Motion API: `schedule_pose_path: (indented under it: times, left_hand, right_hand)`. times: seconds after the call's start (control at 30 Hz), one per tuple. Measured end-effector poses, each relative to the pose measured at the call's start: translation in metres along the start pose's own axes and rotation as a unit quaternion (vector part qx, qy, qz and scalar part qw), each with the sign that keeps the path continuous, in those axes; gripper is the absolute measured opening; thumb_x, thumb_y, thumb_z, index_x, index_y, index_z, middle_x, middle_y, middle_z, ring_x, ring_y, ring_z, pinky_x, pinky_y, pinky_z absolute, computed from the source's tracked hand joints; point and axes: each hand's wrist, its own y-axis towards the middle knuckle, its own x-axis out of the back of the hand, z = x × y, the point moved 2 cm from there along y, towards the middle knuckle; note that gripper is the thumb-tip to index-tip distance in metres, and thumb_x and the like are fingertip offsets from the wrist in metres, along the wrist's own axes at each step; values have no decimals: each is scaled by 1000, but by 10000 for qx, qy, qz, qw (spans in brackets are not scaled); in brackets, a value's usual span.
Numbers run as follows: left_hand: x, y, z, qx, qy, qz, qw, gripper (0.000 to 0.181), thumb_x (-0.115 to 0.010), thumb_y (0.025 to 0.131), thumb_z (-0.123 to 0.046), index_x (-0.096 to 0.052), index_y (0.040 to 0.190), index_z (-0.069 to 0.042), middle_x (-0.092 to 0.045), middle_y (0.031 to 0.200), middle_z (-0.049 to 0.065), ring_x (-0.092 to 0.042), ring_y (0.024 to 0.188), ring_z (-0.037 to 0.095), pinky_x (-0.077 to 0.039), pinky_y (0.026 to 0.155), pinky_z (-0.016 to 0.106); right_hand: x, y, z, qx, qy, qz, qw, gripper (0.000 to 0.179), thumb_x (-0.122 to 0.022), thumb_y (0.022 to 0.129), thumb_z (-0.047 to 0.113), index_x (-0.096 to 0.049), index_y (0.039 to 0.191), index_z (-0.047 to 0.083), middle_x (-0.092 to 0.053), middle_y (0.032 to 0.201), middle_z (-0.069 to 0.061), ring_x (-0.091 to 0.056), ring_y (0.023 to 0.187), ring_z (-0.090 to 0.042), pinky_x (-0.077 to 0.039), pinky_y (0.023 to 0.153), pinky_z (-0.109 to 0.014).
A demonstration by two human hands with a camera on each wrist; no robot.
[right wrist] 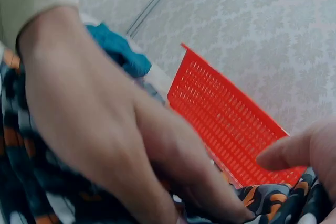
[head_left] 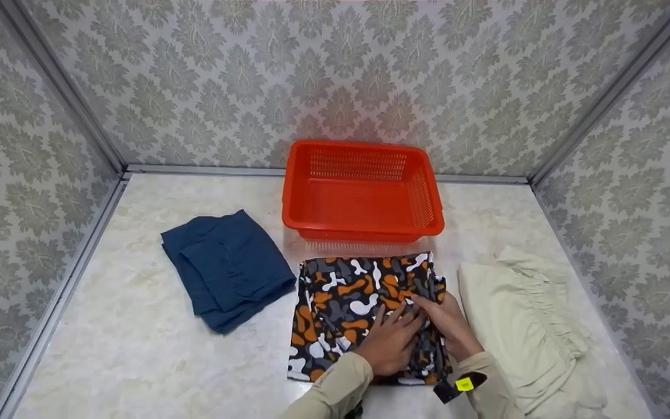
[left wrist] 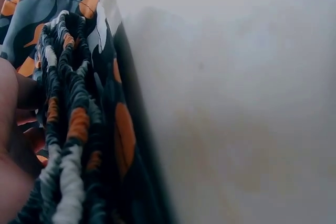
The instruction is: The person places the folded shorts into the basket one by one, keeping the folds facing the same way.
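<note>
Folded camouflage-print pants (head_left: 364, 302) in black, orange, grey and white lie on the table in front of the basket. My left hand (head_left: 390, 343) rests on their right part, with its fingers straight over the cloth. At their right edge, my right hand (head_left: 451, 326) grips the folded layers, thumb on top and the other fingers mostly hidden. The left wrist view shows the gathered elastic waistband (left wrist: 71, 124) in stacked folds beside the left hand (left wrist: 16, 140). In the right wrist view, the left hand (right wrist: 105, 114) crosses in front of the cloth, opposite the right thumb (right wrist: 286, 153).
A red plastic basket (head_left: 364, 227) with slotted sides stands against the back wall, nothing inside it. Dark blue folded cloth (head_left: 230, 267) lies on the left of the table. A cream garment with a gathered waist (head_left: 515, 326) lies at the right, close to the right forearm.
</note>
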Motion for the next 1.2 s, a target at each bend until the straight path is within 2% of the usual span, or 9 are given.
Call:
schedule_pose_path:
  times: [0.13, 0.27, 0.43, 0.67, 0.77, 0.87, 0.97, 1.07, 1.2]
  left_hand:
    - [9, -3, -1, -239, -265, 0, 9994, 50, -38, 110, -26, -34, 160, -23, -24, 166, -3, -20, 153, 21, -19, 120, 56]
    - [33, -26, 6, -287, -1173, -6, 9927, 46, -44, 109, -30, -45, 154, -22, -31, 164, 2, -32, 148, 23, -31, 117, 49]
    - [65, -71, 39, 462, -2145, -622, 9736, 40, -49, 108, -33, -54, 148, -26, -41, 157, 7, -41, 141, 29, -39, 110, 54]
    - [80, -129, 91, 1743, -2069, -1724, 9472, 33, -59, 104, -19, -64, 136, -13, -53, 142, 15, -47, 132, 38, -38, 107, 60]
    - [77, -140, 101, 2277, -2089, -2121, 9271, 33, -61, 102, -19, -65, 134, -13, -54, 139, 16, -50, 129, 37, -39, 106, 58]
    - [73, -144, 102, 2574, -2381, -2413, 9049, 39, -63, 99, -19, -62, 138, -12, -56, 137, 18, -55, 121, 35, -45, 101, 55]
    - [70, -143, 98, 2755, -3144, -2430, 8753, 49, -63, 100, -20, -53, 146, -11, -53, 141, 22, -59, 116, 33, -50, 95, 51]
    - [69, -139, 94, 2914, -3970, -2321, 8388, 58, -62, 101, -23, -42, 153, -9, -48, 146, 26, -57, 122, 36, -51, 97, 50]
    - [68, -132, 90, 3055, -4634, -2291, 7997, 68, -62, 100, -24, -31, 158, -5, -53, 141, 27, -56, 124, 38, -49, 99, 50]
  right_hand:
    - [6, 5, -3, 370, -406, -313, 9980, 38, -61, 96, 5, -56, 131, -8, -61, 126, -22, -60, 111, -30, -48, 91, -34]
    - [13, 7, -6, 534, -638, -332, 9960, 40, -54, 95, -2, -53, 135, -11, -59, 130, -25, -58, 113, -31, -48, 91, -34]
    - [24, 9, -9, 230, -672, -83, 9974, 46, -52, 99, 4, -44, 144, -7, -54, 136, -24, -57, 114, -31, -47, 93, -37]
    - [39, 10, -13, -133, -428, 307, 9985, 42, -50, 103, 10, -44, 143, -2, -60, 120, -15, -63, 98, -21, -52, 83, -32]
    - [46, 9, -12, -242, -410, 417, 9980, 42, -47, 105, 13, -43, 144, -1, -61, 114, -12, -64, 93, -19, -52, 80, -32]
    - [51, 8, -11, -420, -479, 498, 9967, 47, -46, 106, 17, -38, 149, 1, -59, 121, -13, -63, 98, -19, -51, 85, -34]
    - [53, 7, -12, -583, -461, 567, 9956, 51, -46, 106, 22, -34, 151, 2, -57, 126, -14, -61, 103, -21, -49, 88, -37]
    - [54, 6, -14, -714, -397, 597, 9949, 53, -46, 106, 26, -31, 152, 3, -55, 127, -13, -60, 104, -20, -49, 88, -36]
    - [55, 5, -17, -859, -305, 562, 9942, 52, -48, 106, 35, -35, 145, 2, -56, 122, -10, -59, 102, -19, -48, 87, -33]
